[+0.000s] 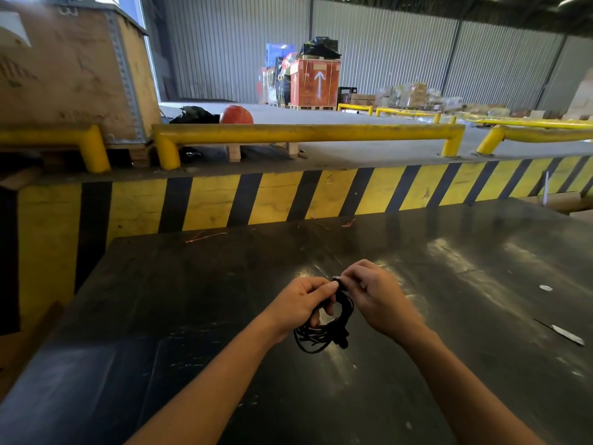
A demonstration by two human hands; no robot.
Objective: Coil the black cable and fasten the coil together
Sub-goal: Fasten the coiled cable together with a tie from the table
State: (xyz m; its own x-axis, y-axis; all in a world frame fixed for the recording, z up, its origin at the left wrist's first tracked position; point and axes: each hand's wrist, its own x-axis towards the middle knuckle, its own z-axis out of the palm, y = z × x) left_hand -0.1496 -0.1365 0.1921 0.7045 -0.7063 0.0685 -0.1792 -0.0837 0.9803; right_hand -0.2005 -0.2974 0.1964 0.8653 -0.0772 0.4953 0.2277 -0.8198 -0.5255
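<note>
head view: black cable [324, 332] coiled in several loops, held above dark desk [224, 284], lower loops hanging free. left hand [301, 303] clenched on coil's upper left, fingers [325, 308] through the loops. right hand [375, 297] pinching coil's top, where a small pale tip shows. blade [563, 332] on desk, well apart at right.

The dark tabletop [192, 316] lies bare all around the hands, open left, right and forward. A thin blade-like object [560, 331], possibly a knife, lies well right. The striped barrier [288, 197] closes the far edge.
</note>
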